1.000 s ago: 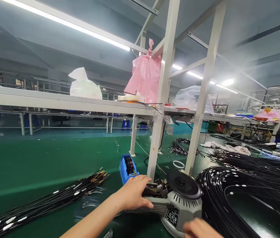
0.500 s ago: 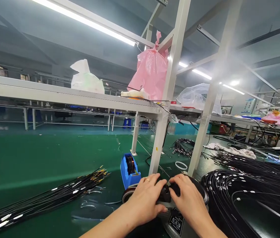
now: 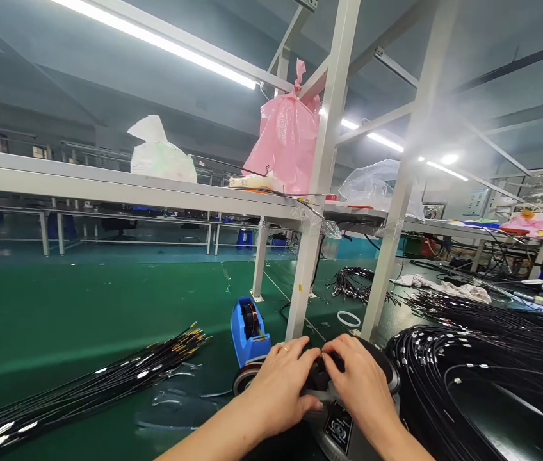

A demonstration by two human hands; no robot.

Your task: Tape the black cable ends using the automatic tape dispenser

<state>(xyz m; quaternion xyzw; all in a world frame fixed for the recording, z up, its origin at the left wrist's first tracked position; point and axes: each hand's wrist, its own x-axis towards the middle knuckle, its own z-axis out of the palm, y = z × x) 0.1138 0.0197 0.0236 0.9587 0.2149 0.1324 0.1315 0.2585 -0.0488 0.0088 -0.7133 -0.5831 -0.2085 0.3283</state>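
The grey machine (image 3: 318,432) stands on the green table (image 3: 84,307) near its front side, directly under the two hands, so its middle part is mostly covered. A black label (image 3: 339,428) is visible on its body, a round black top (image 3: 381,356) is partly behind the right hand, and a round end part (image 3: 244,379) comes out at the left.

The left hand (image 3: 281,384) lies over the machine with palm down. Its fingers are bent, and the thumb is stretched apart from them, leaving a moderate gap. A thin ring (image 3: 285,349) is on one finger. The right hand (image 3: 362,384) is arched, its thumb and forefinger bent close together, the space between them narrow. The fingertips of both hands come together above the dark middle of the machine; whether they pinch some small part, I cannot tell. Both forearms come from the bottom edge and lean toward each other.

Just behind the left hand is a blue tape dispenser (image 3: 252,349) with a dark roll (image 3: 250,319). Beyond the machine rise a pale post (image 3: 303,282) and, beside it, a white ring (image 3: 348,318) lying flat. A bundle of black cables (image 3: 122,371) lies to the left, and a large cable coil (image 3: 410,365) to the right.
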